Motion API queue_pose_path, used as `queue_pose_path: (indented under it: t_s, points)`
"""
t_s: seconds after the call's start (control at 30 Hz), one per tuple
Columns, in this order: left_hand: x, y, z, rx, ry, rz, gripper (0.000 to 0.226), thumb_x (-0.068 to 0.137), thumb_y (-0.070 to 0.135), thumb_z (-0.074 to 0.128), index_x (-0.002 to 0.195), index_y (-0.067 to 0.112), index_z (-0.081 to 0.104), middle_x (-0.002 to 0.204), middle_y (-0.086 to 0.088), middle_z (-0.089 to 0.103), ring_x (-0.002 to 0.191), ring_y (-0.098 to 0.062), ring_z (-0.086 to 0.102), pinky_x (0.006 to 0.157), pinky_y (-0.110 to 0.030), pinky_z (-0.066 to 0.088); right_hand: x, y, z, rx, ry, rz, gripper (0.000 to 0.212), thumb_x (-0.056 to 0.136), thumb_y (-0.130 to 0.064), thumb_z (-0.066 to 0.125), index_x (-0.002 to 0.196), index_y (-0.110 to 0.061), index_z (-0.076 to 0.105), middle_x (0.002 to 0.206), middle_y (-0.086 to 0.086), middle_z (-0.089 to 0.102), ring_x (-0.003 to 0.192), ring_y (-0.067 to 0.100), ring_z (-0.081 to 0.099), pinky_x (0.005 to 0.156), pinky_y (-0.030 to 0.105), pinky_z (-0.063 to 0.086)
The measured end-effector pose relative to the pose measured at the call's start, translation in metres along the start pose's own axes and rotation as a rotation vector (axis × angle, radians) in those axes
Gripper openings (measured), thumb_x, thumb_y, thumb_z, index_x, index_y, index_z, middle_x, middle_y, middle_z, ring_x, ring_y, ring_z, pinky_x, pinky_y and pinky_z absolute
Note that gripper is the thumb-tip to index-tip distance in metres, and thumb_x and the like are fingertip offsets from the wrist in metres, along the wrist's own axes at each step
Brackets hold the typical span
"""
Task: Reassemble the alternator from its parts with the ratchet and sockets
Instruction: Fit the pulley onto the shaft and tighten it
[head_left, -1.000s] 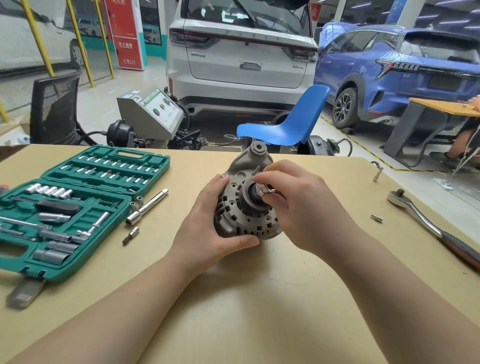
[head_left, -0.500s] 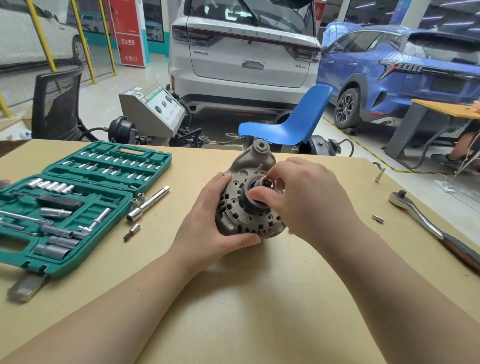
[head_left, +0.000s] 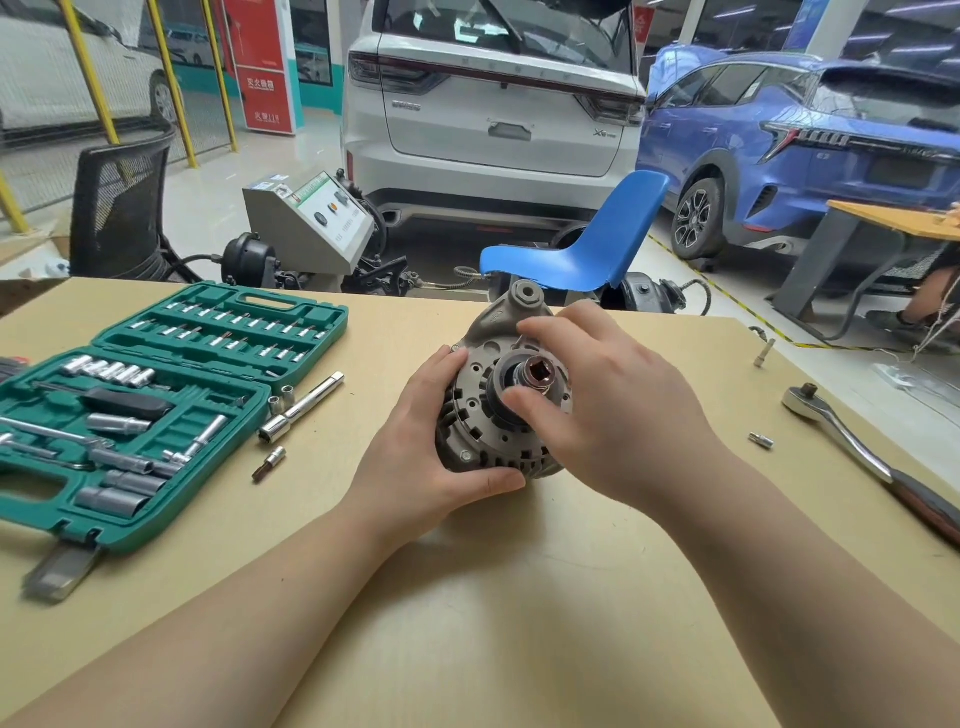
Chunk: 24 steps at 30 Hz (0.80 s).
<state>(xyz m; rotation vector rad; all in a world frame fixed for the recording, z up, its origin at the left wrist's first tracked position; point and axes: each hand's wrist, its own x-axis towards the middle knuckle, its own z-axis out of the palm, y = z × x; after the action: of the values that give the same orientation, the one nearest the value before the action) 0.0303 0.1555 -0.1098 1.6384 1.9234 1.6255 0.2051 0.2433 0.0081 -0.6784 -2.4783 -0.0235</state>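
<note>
Both hands are on the work: the left hand cups the alternator by its ribbed rim, bracing it on the table, while the right hand pinches a socket seated at the hub. Cast metal like this is likely heavy, rigid and prone to rolling, so the rim looks like the sound place to grip. Well off to the right lies the ratchet; the green socket case sits open at left.

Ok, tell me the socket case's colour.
Green: the socket case lies open on the table, clearest in the head view.
</note>
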Motion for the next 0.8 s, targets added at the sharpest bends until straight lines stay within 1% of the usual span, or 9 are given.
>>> queue_pose_path:
  t_s: [0.1,0.2,0.27,0.37,0.47,0.57,0.63,0.73,0.8]
  points:
    - [0.0009,0.0010,0.0008,0.010,-0.001,0.003,0.118,0.055,0.072,0.092,0.151,0.073,0.024,0.167,0.022,0.035,0.155,-0.006,0.038,0.125,-0.046,0.042,-0.0013,0.0005,0.0031,0.014,-0.027,0.008,0.023,0.096,-0.039,0.062,0.115,-0.027,0.063,0.112,-0.011,0.055,0.094,0.021,0.059,0.070,0.035,0.047]
    - [0.0008,0.0006,0.0000,0.018,-0.004,0.006,0.116,0.056,0.073,0.091,0.150,0.075,0.023,0.166,0.025,0.033,0.155,-0.003,0.037,0.125,-0.045,0.041,0.0016,0.0000,0.0041,-0.125,0.014,0.161,0.043,0.092,-0.071,0.050,0.091,-0.029,0.059,0.090,-0.010,0.054,0.078,0.021,0.054,0.062,0.034,0.038]
    - [0.0002,0.0002,-0.0004,0.025,-0.005,0.006,0.116,0.056,0.074,0.091,0.150,0.075,0.022,0.167,0.027,0.032,0.155,-0.002,0.037,0.125,-0.044,0.041,0.0020,0.0001,0.0039,-0.159,0.017,0.166,0.052,0.088,-0.082,0.039,0.097,-0.033,0.056,0.092,-0.011,0.056,0.080,0.020,0.057,0.062,0.033,0.035]
    - [-0.0003,0.0002,-0.0001,0.014,0.000,0.006,0.117,0.056,0.073,0.092,0.151,0.074,0.023,0.167,0.025,0.033,0.155,-0.004,0.038,0.125,-0.045,0.042,-0.0026,-0.0027,0.0000,-0.033,0.000,0.060,0.039,0.092,-0.064,0.050,0.124,-0.041,0.050,0.110,-0.016,0.057,0.091,0.017,0.061,0.065,0.032,0.038]
    - [0.0008,0.0000,0.0004,0.012,-0.002,0.006,0.118,0.057,0.071,0.093,0.153,0.071,0.025,0.168,0.022,0.034,0.155,-0.006,0.038,0.125,-0.046,0.042,-0.0029,-0.0033,0.0022,-0.081,-0.040,0.046,0.022,0.097,-0.045,0.054,0.114,-0.033,0.056,0.108,-0.013,0.056,0.091,0.023,0.061,0.064,0.033,0.037]
    - [0.0008,-0.0004,0.0001,0.024,-0.009,0.007,0.118,0.056,0.072,0.092,0.152,0.073,0.023,0.168,0.025,0.032,0.155,-0.002,0.037,0.125,-0.044,0.041,0.0015,-0.0039,0.0049,-0.209,-0.020,0.192,0.045,0.095,-0.072,0.042,0.089,-0.029,0.052,0.086,-0.008,0.056,0.076,0.026,0.053,0.059,0.033,0.029]
    - [0.0000,-0.0001,-0.0001,0.026,-0.010,0.003,0.117,0.056,0.073,0.092,0.151,0.074,0.023,0.168,0.026,0.031,0.154,-0.002,0.037,0.125,-0.043,0.041,0.0024,-0.0044,0.0047,-0.220,0.008,0.197,0.055,0.089,-0.083,0.036,0.090,-0.031,0.053,0.085,-0.009,0.060,0.075,0.025,0.054,0.058,0.032,0.030]
    - [-0.0003,0.0001,0.0000,0.006,-0.003,-0.001,0.117,0.056,0.070,0.093,0.151,0.073,0.024,0.167,0.022,0.034,0.155,-0.005,0.038,0.125,-0.045,0.041,-0.0032,-0.0059,0.0045,-0.079,0.008,0.125,0.038,0.091,-0.066,0.050,0.114,-0.036,0.052,0.102,-0.014,0.065,0.089,0.022,0.065,0.063,0.033,0.038]
    - [0.0001,-0.0002,0.0003,0.003,-0.003,0.001,0.118,0.057,0.070,0.094,0.152,0.072,0.025,0.167,0.021,0.034,0.155,-0.007,0.038,0.124,-0.047,0.042,-0.0048,-0.0058,0.0076,-0.029,-0.025,0.121,0.023,0.093,-0.049,0.053,0.109,-0.034,0.050,0.099,-0.012,0.063,0.086,0.024,0.062,0.063,0.034,0.037]
